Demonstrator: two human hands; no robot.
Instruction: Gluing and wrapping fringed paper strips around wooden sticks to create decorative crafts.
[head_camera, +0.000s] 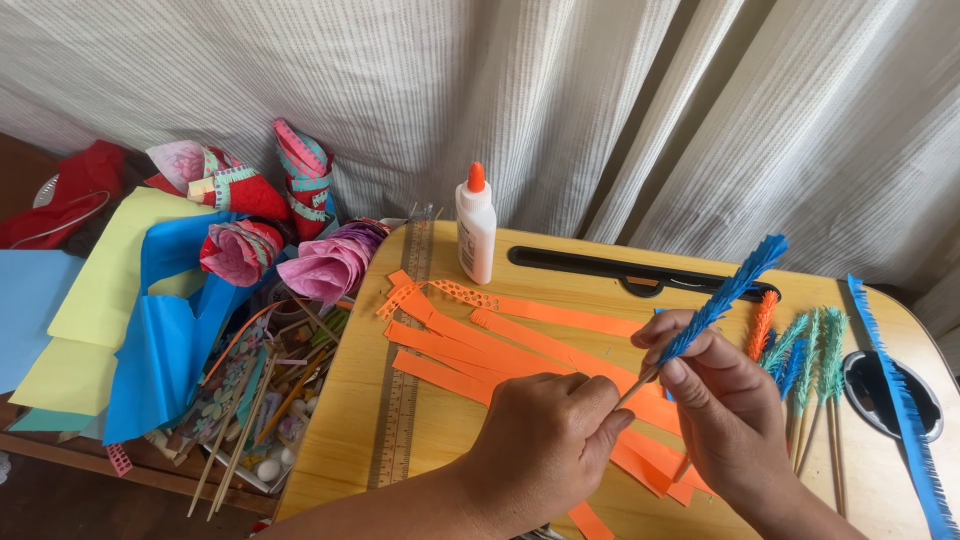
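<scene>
Stick (632, 385) end — hidden in left hand (545, 440)

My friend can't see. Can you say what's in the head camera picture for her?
Two hands hold a thin wooden stick wrapped in fringed blue paper: the left hand pinches its lower end, the right hand grips higher up. Underneath, orange paper strips lie on a wooden table, with a glue bottle behind.

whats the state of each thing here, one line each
left hand: closed, pinching the stick's lower end
right hand: gripping the stick higher up
wooden stick wrapped in blue fringed paper: held tilted above the table
white glue bottle with orange cap: upright, capped
orange paper strips: lying flat
clear plastic ruler: lying flat
</scene>
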